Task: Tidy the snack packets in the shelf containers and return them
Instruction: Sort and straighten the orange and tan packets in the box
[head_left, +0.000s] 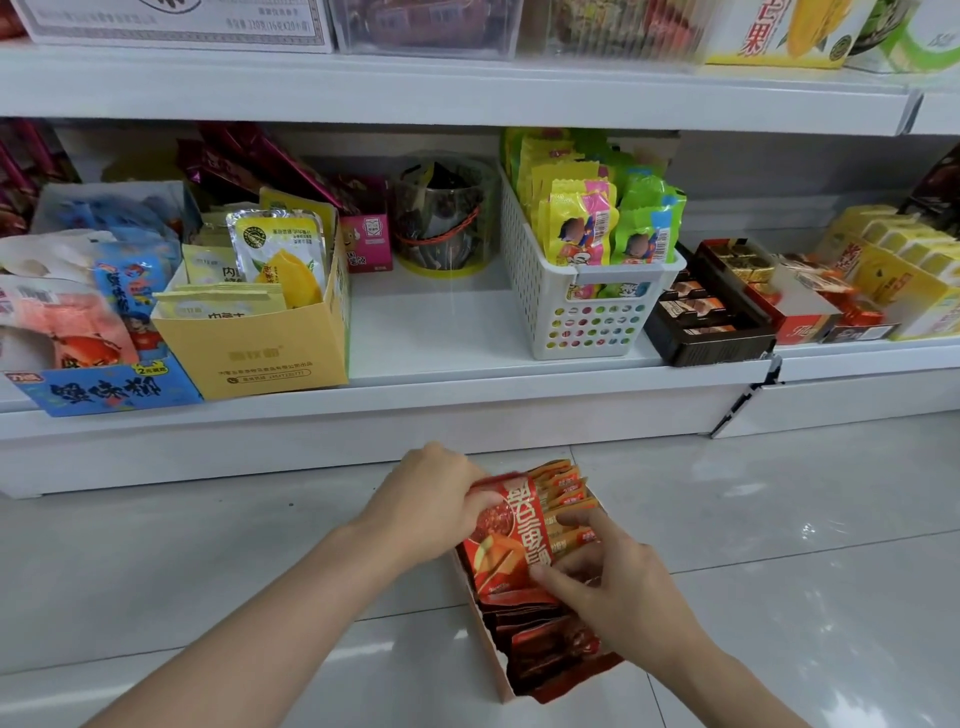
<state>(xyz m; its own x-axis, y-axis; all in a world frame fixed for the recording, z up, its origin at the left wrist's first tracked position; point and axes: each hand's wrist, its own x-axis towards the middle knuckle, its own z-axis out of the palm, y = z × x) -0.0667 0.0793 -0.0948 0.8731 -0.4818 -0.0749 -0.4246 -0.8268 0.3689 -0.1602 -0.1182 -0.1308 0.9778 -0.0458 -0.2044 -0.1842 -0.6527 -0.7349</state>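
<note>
A narrow cardboard box (480, 631) of red and orange snack packets stands on the floor in front of the shelf. A red snack packet (506, 540) stands up at the box's middle. My left hand (431, 499) grips its upper left edge with curled fingers. My right hand (618, 587) pinches the packet's lower right side, its fingers also among the orange packets (563, 493) behind it. Darker red packets (545, 639) fill the near end of the box.
The low shelf (441, 322) has a bare gap between a yellow carton (260, 353) of pouches and a white perforated basket (587, 306) of yellow and green packets. A blue box (104, 389) sits far left, dark chocolate trays (711, 327) right. Glossy tiled floor (208, 561) surrounds the box.
</note>
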